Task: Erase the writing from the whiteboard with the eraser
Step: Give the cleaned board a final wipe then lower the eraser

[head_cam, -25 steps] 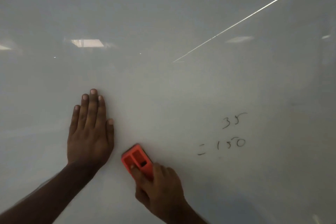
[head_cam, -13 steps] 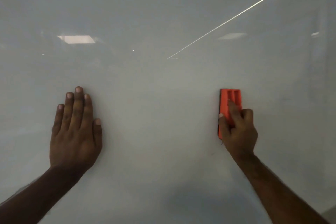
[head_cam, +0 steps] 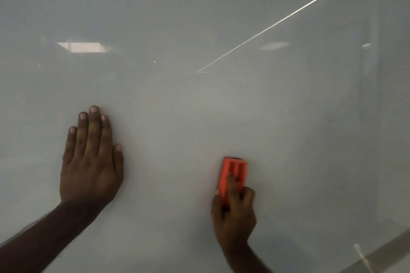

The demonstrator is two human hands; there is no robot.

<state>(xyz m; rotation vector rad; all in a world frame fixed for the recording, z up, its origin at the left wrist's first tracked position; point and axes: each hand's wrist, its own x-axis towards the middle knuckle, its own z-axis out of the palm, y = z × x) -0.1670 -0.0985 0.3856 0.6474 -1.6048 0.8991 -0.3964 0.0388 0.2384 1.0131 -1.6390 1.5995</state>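
The whiteboard fills the view, glossy and pale, and no writing shows on it. My right hand grips an orange eraser at the lower middle-right and presses it upright against the board. My fingers cover the eraser's lower half. My left hand lies flat on the board at the lower left, fingers together and pointing up, holding nothing.
Ceiling lights and a bright diagonal line are reflected in the board. The board's lower right edge and a pale strip beyond it show at the bottom right corner.
The writing at the right, seen one second ago, is gone. My right hand swept the eraser right and up over it, then down and left. My left hand stays flat on the board.
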